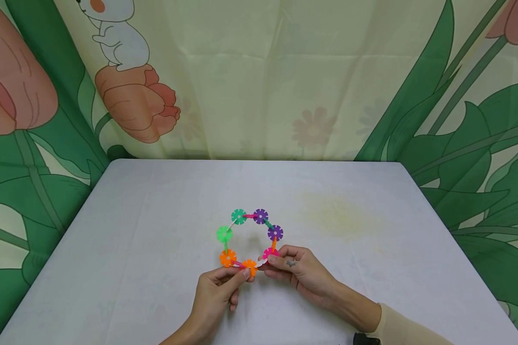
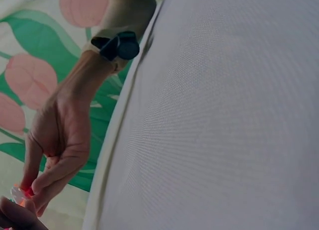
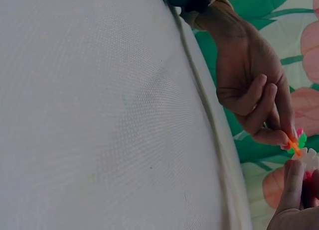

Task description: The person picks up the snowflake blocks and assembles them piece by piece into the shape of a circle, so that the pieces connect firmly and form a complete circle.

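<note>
A ring of linked plastic snowflake discs (image 1: 239, 216) is held up over the white table, its discs seen face-on and edge-on by turns. The colours are teal, purple, orange, green, pink and white. My left hand (image 1: 217, 292) pinches an orange disc (image 1: 249, 267) at the ring's near side between thumb and fingers. Just right of it, my right hand (image 1: 304, 273) pinches the ring by the pink disc (image 1: 269, 252), beside a white disc (image 1: 261, 262). In the right wrist view, a white disc (image 3: 309, 159) lies between both hands' fingertips. Fingers hide part of the near links.
The table (image 1: 155, 215) is covered with a white cloth and bears a faint yellowish stain (image 1: 338, 215) right of the ring. Behind it hangs a curtain (image 1: 250, 96) printed with tulips and leaves. A dark wrist device (image 1: 366, 339) sits by the right sleeve.
</note>
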`<state>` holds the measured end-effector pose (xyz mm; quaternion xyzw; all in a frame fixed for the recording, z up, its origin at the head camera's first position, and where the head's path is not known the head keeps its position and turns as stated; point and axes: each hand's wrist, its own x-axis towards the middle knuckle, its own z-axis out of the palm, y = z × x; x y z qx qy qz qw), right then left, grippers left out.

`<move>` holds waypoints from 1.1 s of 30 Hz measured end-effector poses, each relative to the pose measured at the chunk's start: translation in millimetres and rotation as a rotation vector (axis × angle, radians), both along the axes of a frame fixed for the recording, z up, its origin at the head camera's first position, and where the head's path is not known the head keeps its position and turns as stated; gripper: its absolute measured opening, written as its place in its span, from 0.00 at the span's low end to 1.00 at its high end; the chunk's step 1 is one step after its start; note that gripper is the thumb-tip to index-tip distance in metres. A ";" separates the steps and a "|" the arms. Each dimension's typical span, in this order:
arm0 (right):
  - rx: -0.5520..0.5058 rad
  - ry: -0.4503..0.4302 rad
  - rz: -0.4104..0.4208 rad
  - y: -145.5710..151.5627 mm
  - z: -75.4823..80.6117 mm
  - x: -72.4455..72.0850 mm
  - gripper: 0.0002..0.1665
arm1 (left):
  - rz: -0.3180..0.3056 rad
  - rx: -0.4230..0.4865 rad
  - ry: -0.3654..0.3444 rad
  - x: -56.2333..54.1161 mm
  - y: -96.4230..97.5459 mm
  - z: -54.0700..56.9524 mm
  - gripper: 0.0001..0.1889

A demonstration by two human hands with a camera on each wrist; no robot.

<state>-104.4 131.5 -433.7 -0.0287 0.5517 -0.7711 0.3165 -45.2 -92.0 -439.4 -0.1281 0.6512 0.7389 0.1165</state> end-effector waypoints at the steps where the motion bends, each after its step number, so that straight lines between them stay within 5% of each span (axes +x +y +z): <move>1: 0.001 -0.001 -0.001 0.0 0.0 0.0 0.04 | 0.000 0.001 -0.002 0.1 0.0 -0.3 0.17; 33: -0.018 -0.025 -0.007 -2.0 -5.3 3.9 0.06 | 0.053 -0.010 0.013 1.6 6.7 -5.8 0.16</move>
